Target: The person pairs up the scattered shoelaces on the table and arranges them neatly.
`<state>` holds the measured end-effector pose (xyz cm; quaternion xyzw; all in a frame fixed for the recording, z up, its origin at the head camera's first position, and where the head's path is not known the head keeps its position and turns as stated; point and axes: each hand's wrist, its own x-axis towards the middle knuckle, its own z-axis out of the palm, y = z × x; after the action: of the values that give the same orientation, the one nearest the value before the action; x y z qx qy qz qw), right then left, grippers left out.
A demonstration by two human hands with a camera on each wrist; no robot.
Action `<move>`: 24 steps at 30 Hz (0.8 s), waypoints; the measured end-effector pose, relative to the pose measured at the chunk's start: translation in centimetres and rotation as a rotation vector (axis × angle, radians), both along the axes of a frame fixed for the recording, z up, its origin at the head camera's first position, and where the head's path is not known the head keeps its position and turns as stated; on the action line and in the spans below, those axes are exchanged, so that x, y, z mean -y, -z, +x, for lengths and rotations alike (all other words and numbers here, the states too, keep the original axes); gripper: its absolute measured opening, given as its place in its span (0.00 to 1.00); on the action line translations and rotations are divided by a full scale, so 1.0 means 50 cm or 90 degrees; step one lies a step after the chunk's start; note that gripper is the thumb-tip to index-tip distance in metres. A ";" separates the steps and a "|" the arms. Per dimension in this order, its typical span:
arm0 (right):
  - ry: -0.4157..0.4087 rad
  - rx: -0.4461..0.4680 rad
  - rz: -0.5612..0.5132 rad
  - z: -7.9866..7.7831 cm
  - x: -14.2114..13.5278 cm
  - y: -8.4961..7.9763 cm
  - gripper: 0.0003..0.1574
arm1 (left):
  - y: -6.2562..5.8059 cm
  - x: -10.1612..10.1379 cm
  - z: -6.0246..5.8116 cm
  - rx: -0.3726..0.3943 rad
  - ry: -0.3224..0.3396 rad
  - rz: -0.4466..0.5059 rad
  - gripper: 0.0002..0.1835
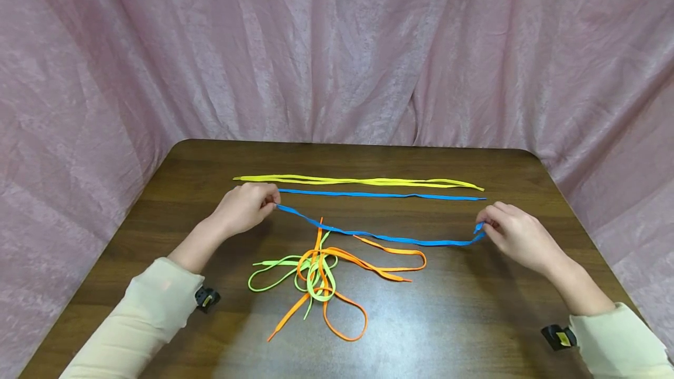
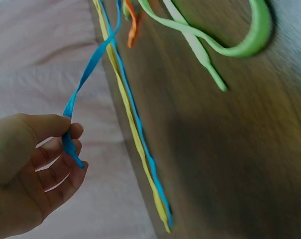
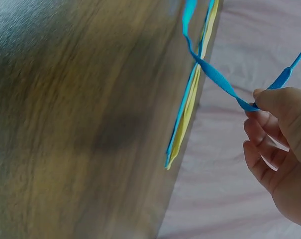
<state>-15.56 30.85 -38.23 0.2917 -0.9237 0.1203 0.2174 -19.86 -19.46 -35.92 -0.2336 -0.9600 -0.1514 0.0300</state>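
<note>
A blue shoelace (image 1: 379, 235) hangs in a shallow sag between the two hands. My left hand (image 1: 246, 204) pinches it near one end between thumb and forefinger, and in the left wrist view its tip (image 2: 76, 158) dangles below the thumb. My right hand (image 1: 518, 235) pinches the other end; in the right wrist view a short tail (image 3: 284, 77) sticks out past the fingers. Just beyond lies a second blue shoelace (image 1: 368, 194), stretched straight across the table. Behind that, yellow shoelaces (image 1: 358, 181) lie side by side, roughly parallel to it.
Nearer the front, orange shoelaces (image 1: 344, 337) and light green shoelaces (image 1: 258, 290) lie in a loose tangle on the brown wooden table (image 1: 453, 320). A pink curtain (image 1: 337, 51) hangs behind the table's far edge and along both sides.
</note>
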 end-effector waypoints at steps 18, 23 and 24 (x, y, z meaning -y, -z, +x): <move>0.054 0.014 -0.014 -0.025 -0.063 0.038 0.16 | 0.058 0.120 -0.022 0.000 -0.106 0.015 0.02; 0.050 0.013 -0.019 -0.030 -0.070 0.043 0.16 | 0.070 0.140 -0.023 0.010 -0.120 0.007 0.02; 0.049 0.011 -0.019 -0.032 -0.071 0.044 0.16 | 0.072 0.144 -0.023 0.010 -0.123 0.006 0.02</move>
<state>-17.14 34.41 -40.45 0.2513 -0.9343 0.1283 0.2181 -21.01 -26.63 -39.52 -0.1382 -0.9776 -0.1542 0.0380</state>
